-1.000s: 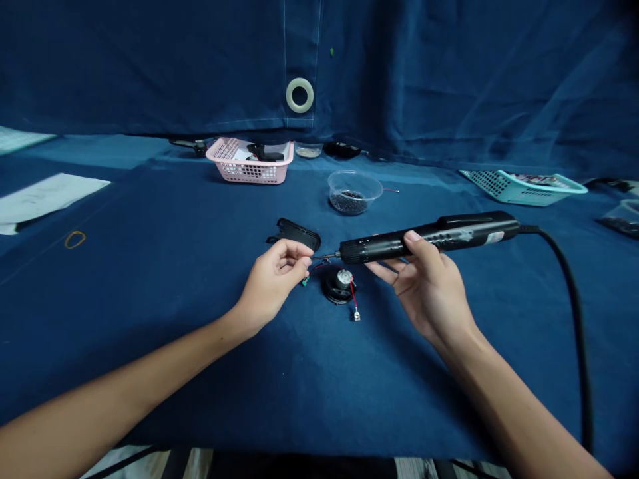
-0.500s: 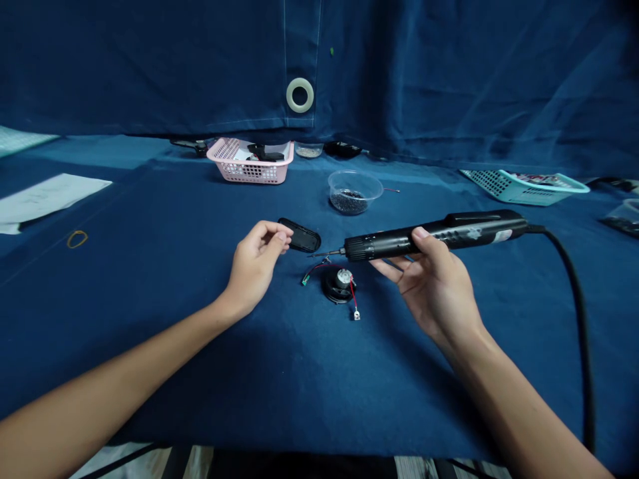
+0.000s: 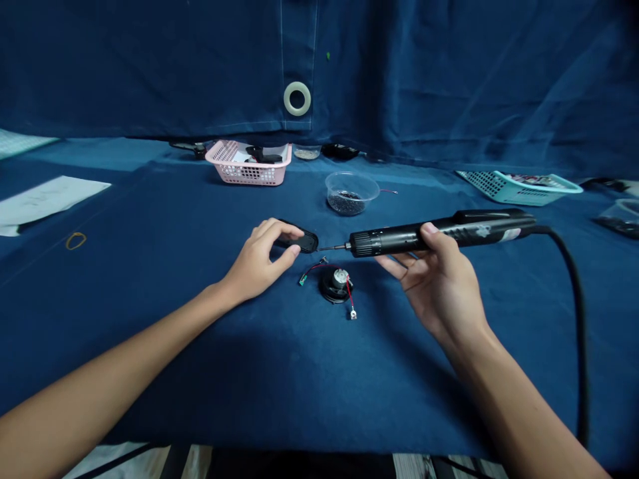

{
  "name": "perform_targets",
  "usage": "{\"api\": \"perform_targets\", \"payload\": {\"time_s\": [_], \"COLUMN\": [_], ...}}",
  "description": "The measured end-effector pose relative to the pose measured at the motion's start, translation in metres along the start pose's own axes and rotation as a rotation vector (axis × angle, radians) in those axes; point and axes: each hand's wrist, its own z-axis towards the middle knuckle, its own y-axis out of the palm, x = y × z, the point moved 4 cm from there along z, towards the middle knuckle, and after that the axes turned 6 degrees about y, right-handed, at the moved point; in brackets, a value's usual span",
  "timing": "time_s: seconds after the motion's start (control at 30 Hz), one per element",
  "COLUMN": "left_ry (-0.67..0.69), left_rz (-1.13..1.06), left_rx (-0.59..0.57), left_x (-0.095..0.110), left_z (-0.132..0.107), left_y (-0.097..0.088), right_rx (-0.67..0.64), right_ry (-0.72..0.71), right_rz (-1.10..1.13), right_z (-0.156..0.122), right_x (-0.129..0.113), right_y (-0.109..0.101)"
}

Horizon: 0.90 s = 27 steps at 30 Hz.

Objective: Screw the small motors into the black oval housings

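My left hand (image 3: 259,258) grips a black plastic casing piece (image 3: 307,241) between thumb and fingers, pressing it to the cloth. My right hand (image 3: 436,279) holds a black corded electric screwdriver (image 3: 414,238) level, its thin bit (image 3: 332,247) pointing at the casing piece, a little apart from it. Below the bit lies a small round black motor part (image 3: 335,284) with red wires. These run to a tiny green circuit board (image 3: 302,280) and a small metal terminal (image 3: 353,314).
A blue cloth (image 3: 150,346) covers the table and hangs behind it. A pink basket (image 3: 249,171), a clear bowl of black screws (image 3: 345,203) and a teal basket (image 3: 519,189) stand at the back. Paper (image 3: 50,199) and a rubber band (image 3: 76,241) lie left; the screwdriver's cable (image 3: 579,332) runs right.
My left hand has closed over the black casing piece. The screwdriver has shifted slightly right and now points at the piece.
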Motion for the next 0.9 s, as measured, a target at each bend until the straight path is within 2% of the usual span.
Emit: {"api": "perform_targets", "payload": {"time_s": [0.1, 0.17, 0.37, 0.47, 0.9], "left_ry": [-0.008, -0.057, -0.28, -0.322, -0.352], "left_rz": [-0.092, -0.176, -0.451, -0.469, -0.469], "left_rx": [-0.031, -0.038, 0.008, 0.009, 0.033], "left_x": [0.02, 0.025, 0.02, 0.019, 0.016], "left_z": [-0.002, -0.004, -0.01, -0.012, -0.015], "left_y": [0.004, 0.008, 0.02, 0.021, 0.023], "right_rx": [-0.014, -0.018, -0.045, -0.046, -0.046], "right_ry": [-0.003, -0.004, 0.015, 0.019, 0.023], "right_rz": [0.005, 0.003, -0.008, -0.023, -0.025], "right_z": [-0.001, -0.002, -0.002, -0.002, -0.004], "right_x": [0.0, 0.001, 0.003, 0.004, 0.009], "right_y": [0.0, 0.0, 0.003, 0.003, 0.004]}}
